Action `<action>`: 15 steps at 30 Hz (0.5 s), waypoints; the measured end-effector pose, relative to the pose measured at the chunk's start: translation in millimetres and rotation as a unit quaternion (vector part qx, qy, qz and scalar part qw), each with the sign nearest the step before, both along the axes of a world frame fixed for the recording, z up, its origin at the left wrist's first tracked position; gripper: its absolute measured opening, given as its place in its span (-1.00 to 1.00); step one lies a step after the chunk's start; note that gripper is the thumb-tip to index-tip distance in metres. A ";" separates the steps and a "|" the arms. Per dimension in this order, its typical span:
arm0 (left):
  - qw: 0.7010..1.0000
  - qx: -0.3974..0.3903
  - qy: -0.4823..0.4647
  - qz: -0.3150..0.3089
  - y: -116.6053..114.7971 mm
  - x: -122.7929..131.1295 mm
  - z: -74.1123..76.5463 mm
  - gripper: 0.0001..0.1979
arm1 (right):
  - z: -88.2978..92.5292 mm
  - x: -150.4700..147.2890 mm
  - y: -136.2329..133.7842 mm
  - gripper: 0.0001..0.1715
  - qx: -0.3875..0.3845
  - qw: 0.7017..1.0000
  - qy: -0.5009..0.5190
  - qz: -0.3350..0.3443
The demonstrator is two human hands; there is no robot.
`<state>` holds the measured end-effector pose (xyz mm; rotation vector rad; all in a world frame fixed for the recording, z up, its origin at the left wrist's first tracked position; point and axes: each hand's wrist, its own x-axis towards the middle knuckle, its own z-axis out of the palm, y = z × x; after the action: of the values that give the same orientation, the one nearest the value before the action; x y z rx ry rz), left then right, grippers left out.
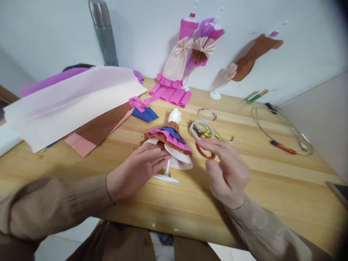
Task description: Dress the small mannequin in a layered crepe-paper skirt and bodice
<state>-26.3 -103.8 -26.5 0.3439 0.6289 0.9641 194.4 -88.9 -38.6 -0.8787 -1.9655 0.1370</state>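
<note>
A small paper dress (174, 136) on a white stand (166, 177) is in front of me, with ruffled brown, blue and pink layers over white paper and a white top. My left hand (143, 163) lies with fingers stretched out against the underside of the skirt, which partly hides the fingertips. To the right of the dress hovers my right hand (227, 168), slightly blurred, thumb and fingers apart. Close to its fingertips is a red ring (206, 156), partly covered by the hand. Just behind are a white tape roll (193, 132) and dark-bladed snips with yellow handles (217, 136).
Large sheets of white crepe paper (81, 94) and brown paper (104, 125) cover the left side. Folded pink paper (174, 96) and a blue piece (145, 114) lie behind the dress. Finished paper dresses (176, 58) stand by the wall. A cable (261, 128) and a red-handled tool (284, 147) lie right.
</note>
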 end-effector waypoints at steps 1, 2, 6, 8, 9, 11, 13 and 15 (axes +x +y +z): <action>1.000 0.008 0.020 -0.010 -1.3 -3.0 -1.9 -0.87 | 1.5 3.0 -2.6 -0.73 -0.001 1.000 0.010 -0.001; 0.998 0.008 0.048 -0.026 -2.4 -5.7 -3.4 -0.81 | 2.5 5.3 -5.8 -0.78 0.001 1.000 0.005 0.010; 0.985 0.034 0.158 -0.067 -3.9 -10.6 -7.8 -0.69 | -1.1 1.9 -19.7 -0.78 0.040 0.987 -0.139 0.072; 0.975 0.063 0.202 -0.067 -2.6 -9.2 -10.4 -0.74 | -7.4 -5.7 -24.4 -0.70 0.053 0.976 -0.201 0.067; 0.969 0.078 0.226 -0.066 -1.7 -7.8 -11.9 -0.78 | -11.0 -9.7 -25.8 -0.69 0.055 0.970 -0.227 0.064; 0.954 0.099 0.276 -0.067 0.4 -4.5 -14.8 -0.82 | -17.1 -16.0 -26.7 -0.75 0.058 0.961 -0.264 0.060; 0.941 0.107 0.314 -0.063 2.7 -1.3 -17.0 -0.83 | -20.3 -19.4 -26.5 -0.84 0.076 0.956 -0.279 0.054; 0.938 0.126 0.317 -0.062 4.9 1.7 -18.1 -0.82 | -19.9 -20.9 -26.0 -0.86 0.098 0.952 -0.286 0.044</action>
<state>-24.6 -98.9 -44.6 0.9357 1.0557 0.8067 173.6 -115.0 -58.5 -0.7509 -2.5050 -0.2906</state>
